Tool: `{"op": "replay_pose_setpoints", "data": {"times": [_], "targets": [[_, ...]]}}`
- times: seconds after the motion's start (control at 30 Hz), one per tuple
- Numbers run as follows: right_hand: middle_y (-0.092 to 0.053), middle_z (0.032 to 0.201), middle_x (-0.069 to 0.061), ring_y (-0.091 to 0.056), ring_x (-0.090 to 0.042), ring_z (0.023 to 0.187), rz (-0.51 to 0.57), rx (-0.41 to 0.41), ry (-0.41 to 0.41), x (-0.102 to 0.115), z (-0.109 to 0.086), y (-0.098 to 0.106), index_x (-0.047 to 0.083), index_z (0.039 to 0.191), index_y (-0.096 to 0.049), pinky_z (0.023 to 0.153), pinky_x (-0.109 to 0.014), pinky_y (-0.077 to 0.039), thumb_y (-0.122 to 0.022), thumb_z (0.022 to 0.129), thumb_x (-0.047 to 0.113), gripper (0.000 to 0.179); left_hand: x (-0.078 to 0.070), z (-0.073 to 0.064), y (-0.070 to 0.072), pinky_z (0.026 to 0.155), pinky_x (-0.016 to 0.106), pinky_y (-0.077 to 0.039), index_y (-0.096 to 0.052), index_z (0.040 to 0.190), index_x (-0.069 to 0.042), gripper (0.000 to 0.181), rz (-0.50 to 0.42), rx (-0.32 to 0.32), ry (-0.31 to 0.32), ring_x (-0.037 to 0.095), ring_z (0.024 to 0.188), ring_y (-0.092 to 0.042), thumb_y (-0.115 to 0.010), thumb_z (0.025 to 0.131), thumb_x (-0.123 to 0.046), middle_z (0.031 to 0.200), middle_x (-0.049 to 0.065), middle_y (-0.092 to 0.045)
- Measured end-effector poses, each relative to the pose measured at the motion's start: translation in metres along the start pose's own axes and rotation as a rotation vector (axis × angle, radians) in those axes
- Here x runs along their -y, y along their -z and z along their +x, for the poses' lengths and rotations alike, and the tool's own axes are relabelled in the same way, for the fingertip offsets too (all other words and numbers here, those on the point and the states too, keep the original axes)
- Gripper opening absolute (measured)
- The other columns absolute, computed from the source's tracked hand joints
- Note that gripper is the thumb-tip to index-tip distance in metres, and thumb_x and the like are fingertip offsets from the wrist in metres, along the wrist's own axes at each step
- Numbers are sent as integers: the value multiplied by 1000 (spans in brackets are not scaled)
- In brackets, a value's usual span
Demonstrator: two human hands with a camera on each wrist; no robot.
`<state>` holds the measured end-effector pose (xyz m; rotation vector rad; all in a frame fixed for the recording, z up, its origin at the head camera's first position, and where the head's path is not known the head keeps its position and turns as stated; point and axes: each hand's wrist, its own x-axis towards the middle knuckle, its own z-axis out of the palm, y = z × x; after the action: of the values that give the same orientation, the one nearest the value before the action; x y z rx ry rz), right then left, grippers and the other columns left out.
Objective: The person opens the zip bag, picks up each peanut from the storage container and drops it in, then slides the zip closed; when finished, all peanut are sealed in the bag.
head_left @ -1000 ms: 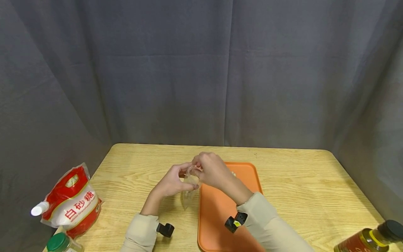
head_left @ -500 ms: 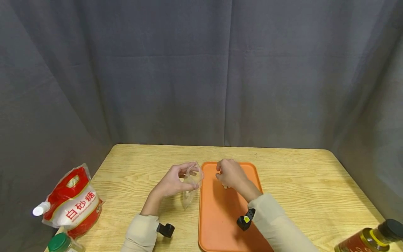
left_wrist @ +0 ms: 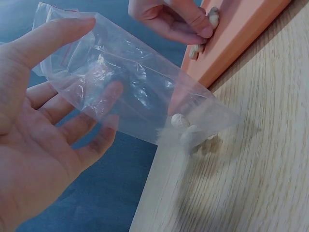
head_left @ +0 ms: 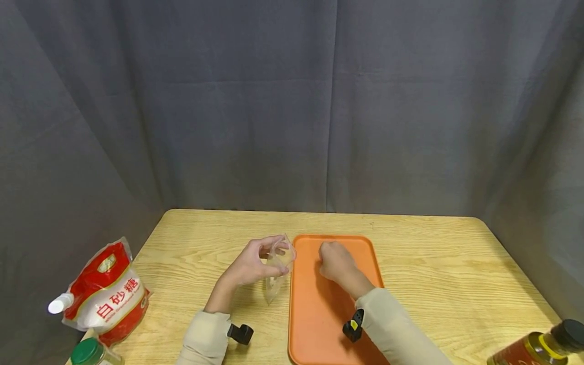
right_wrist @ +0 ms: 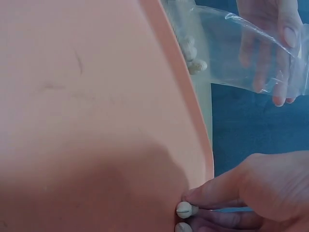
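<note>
A clear plastic zip bag (left_wrist: 140, 87) hangs from my left hand (head_left: 248, 263), its mouth spread between thumb and fingers. Several small pale peanuts (left_wrist: 180, 121), apparently in their shells, lie in the bag's bottom corner, low by the table. My right hand (head_left: 338, 261) is down at the orange tray (head_left: 315, 324), near its far part. There, thumb and fingers pinch a pale peanut (right_wrist: 184, 210) against the tray's surface. Another peanut (right_wrist: 183, 227) lies right beside it. In the head view the right hand hides both peanuts.
On the left stand a red-and-white bag of white sugar (head_left: 114, 299) with a white spout and a green-capped jar (head_left: 88, 352). A dark-capped bottle (head_left: 531, 350) is at the front right. Grey curtains (head_left: 246, 101) surround the wooden table (head_left: 433, 253).
My right hand has left the bag's mouth, moved right over the tray and come down at the peanuts. The left hand keeps the bag in the same place.
</note>
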<state>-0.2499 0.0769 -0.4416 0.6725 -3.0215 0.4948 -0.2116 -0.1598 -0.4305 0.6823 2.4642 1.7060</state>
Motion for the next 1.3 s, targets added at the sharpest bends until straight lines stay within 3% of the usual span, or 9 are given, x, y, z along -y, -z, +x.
{"op": "replay_pose_setpoints", "data": {"times": [0.23, 0.5, 0.63, 0.83, 1.03, 1.3], "targets": [[-40, 56, 1, -34, -13, 52, -4, 22, -26, 0, -1, -3, 9, 65, -49, 48, -25, -28, -71, 81, -4, 30, -14, -3, 0, 95, 55, -42, -46, 144, 5, 74, 0, 5, 18, 44, 115, -56, -79, 78, 0, 126, 23, -63], [-50, 63, -1, -46, -16, 57, -8, 15, -34, 1, -3, -4, 10, 66, -53, 51, -26, -36, -72, 80, -4, 27, 1, 0, 1, 94, 50, -44, -48, 147, -4, 77, 17, 9, -7, 33, 114, -57, -83, 78, -15, 127, 11, -65], [-45, 59, 2, -41, -14, 54, 2, 24, -28, 0, -2, -1, 12, 62, -50, 49, -26, -32, -70, 79, -6, 31, 1, 0, 1, 95, 50, -43, -49, 146, -5, 76, 24, 9, -10, 30, 113, -58, -83, 78, -14, 126, 9, -66], [-20, 51, 7, -17, -9, 49, 58, 21, 2, 1, 4, 14, 16, 52, -34, 46, -25, -17, -62, 75, -15, 48, -1, 0, -1, 96, 54, -41, -45, 146, 2, 77, 12, 19, 2, 39, 115, -56, -81, 78, -3, 127, 19, -64], [-10, 54, 9, -9, -7, 49, 75, -59, 83, 11, 9, 38, 19, 55, -25, 48, -25, -12, -56, 77, -16, 52, -1, 0, -1, 95, 53, -42, -45, 146, 3, 77, 10, 18, -5, 40, 115, -56, -81, 78, -2, 127, 20, -64], [-21, 51, 10, -17, -7, 48, 49, -150, 206, 33, 12, 61, 18, 51, -36, 47, -24, -16, -61, 78, -11, 47, 2, -1, 1, 95, 47, -43, -50, 145, -5, 75, 19, 18, -36, 29, 114, -58, -84, 78, -14, 124, 10, -67]]}}
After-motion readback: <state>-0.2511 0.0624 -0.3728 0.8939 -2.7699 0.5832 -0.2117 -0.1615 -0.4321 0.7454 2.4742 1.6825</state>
